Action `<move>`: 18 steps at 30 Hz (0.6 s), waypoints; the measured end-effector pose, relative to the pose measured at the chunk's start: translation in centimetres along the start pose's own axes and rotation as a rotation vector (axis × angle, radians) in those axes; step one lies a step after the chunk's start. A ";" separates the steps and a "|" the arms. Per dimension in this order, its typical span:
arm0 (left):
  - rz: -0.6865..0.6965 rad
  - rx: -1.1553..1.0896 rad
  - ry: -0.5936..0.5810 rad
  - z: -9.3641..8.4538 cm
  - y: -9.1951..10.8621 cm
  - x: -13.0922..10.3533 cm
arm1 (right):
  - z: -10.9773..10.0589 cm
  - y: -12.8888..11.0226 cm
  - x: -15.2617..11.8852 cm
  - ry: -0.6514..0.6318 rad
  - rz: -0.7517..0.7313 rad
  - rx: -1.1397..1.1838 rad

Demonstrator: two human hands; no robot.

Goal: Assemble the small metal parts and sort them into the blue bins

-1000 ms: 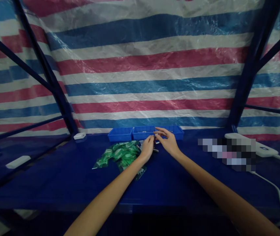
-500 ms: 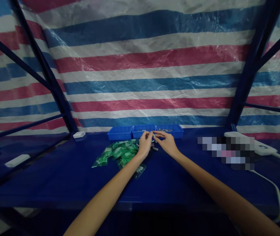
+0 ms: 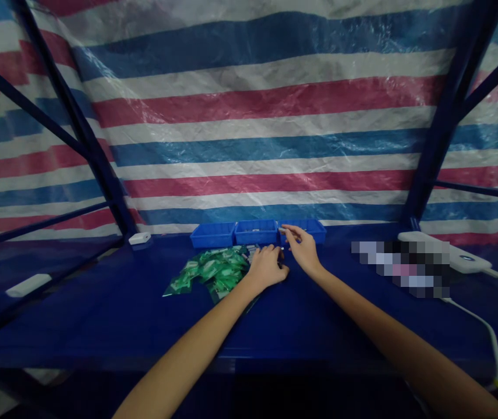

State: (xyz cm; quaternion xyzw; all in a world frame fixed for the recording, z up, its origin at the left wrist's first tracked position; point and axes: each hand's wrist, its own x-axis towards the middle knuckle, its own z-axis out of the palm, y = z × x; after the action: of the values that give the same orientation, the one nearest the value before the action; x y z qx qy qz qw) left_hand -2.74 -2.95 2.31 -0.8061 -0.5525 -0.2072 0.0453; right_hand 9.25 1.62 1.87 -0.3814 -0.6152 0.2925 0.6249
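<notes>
My left hand (image 3: 268,266) is low over the table, palm down, at the small metallic parts (image 3: 251,251); its fingers curl down and what lies under them is hidden. My right hand (image 3: 302,245) pinches a small light-coloured part (image 3: 282,230) at the front of the right blue bin (image 3: 317,233). Left of my left hand lies a heap of green packets (image 3: 218,269) in clear plastic. Two more blue bins, the middle one (image 3: 256,233) and the left one (image 3: 212,235), stand in the same row.
On the blue table (image 3: 113,302) a white power bank (image 3: 467,259) with a cable and a blurred-out object (image 3: 401,269) lie at the right. White devices (image 3: 139,238) are at the left. Blue metal posts and a striped sheet (image 3: 266,186) stand behind.
My hands have moved apart. The left one has lowered to the table among the small parts; the right one has moved slightly right, to the right bin, with a small part between its fingers.
</notes>
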 end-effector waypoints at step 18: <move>0.188 0.076 -0.104 1.0 -0.4 0.0 | 0.4 0.7 0.2 0.016 0.144 0.092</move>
State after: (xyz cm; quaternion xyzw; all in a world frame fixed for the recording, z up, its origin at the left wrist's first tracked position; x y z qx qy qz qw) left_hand -2.78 -2.46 1.31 -0.8616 -0.4836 -0.1389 0.0661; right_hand 8.92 2.25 1.34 -0.3977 -0.5672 0.3615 0.6240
